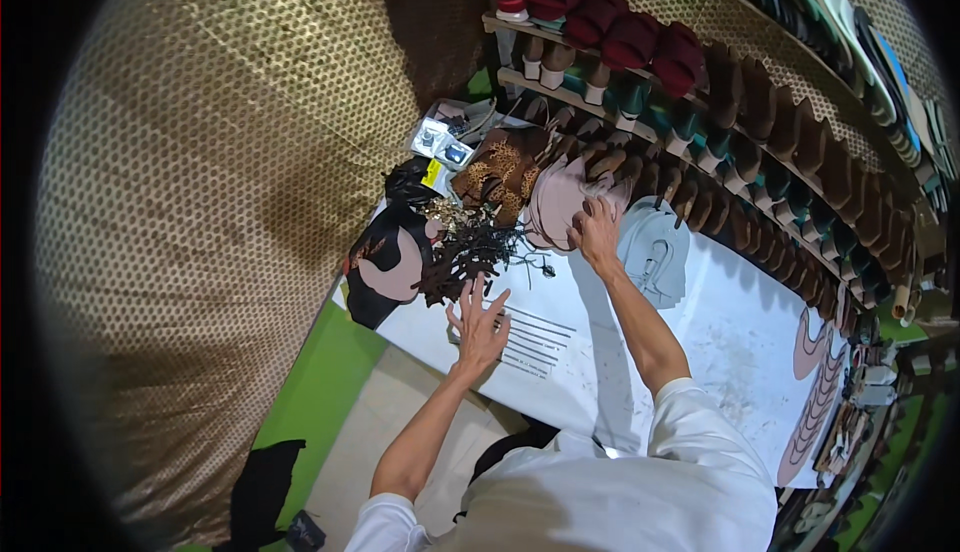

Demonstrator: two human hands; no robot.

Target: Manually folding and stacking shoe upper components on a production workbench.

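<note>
My left hand is open, its fingers spread over the near edge of the white tabletop. Just beyond its fingertips lies a tangled heap of dark thin straps. Farther off and to the right, my right hand has its fingers bent onto the right side of a stack of pale pink cut pieces. It appears to pinch the edge of a piece there, though the fingertips are partly hidden. Beside that wrist lies a stack of grey-blue cut pieces.
Black and pink curved pieces and leopard-patterned pieces lie at the table's left. Shelves of brown shoe forms and dark red ones rise along the far side. Curved pink pieces lie at the right end. Patterned cloth hangs left.
</note>
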